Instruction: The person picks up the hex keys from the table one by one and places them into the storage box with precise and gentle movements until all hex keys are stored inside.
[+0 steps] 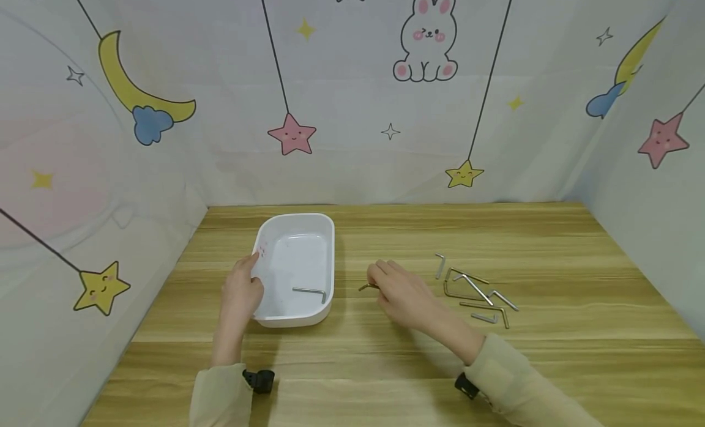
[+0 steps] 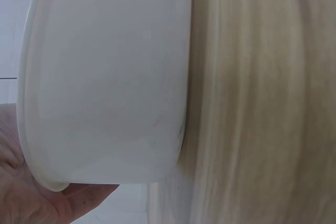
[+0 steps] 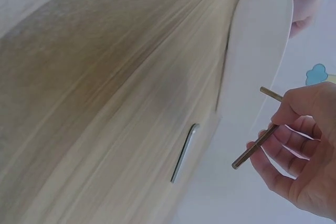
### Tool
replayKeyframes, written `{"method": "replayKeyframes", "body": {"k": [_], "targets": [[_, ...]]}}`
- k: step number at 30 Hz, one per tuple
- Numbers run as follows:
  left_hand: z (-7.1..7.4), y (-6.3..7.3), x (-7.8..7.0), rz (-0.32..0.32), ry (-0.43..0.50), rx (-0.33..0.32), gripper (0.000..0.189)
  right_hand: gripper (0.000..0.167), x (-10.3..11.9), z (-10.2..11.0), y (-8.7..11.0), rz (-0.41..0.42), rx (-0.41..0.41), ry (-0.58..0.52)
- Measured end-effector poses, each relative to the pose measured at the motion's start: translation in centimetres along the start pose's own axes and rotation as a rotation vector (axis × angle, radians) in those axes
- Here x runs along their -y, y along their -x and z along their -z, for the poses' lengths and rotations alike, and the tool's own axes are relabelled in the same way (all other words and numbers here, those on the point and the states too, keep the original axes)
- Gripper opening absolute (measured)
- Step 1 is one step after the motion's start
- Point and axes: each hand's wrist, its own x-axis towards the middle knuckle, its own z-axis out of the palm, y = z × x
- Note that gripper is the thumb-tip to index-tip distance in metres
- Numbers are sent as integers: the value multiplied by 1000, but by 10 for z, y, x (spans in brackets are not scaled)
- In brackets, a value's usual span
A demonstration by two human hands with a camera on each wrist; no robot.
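A white plastic tub (image 1: 333, 249) stands on the left half of the table, and a silver hex key (image 1: 308, 290) lies inside near its front right corner. My left hand (image 1: 241, 292) grips the tub's left rim, as the left wrist view also shows beside the wall (image 2: 110, 77). To the right of the tub, my right hand (image 1: 402, 295) pinches a bronze hex key (image 3: 254, 148) above the table. Both ends of that key stick out past thumb and fingers in the right wrist view.
Several silver and bronze hex keys (image 1: 468, 296) lie loosely grouped right of my right hand. One small silver key (image 1: 440, 265) lies apart, slightly behind them. Printed cloth (image 1: 363, 109) walls off the wooden table (image 1: 352, 378) at the back and sides.
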Motion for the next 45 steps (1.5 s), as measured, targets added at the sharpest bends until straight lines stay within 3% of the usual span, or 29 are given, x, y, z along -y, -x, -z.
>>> {"method": "replayKeyframes", "body": {"k": [22,45], "targets": [[2,1,1,14,-3,13,56,25,23,5,-22,-17,-12,-70],[2,0,-1,18,4,11,56,24,38,8,-40,52,-67,-108]]}}
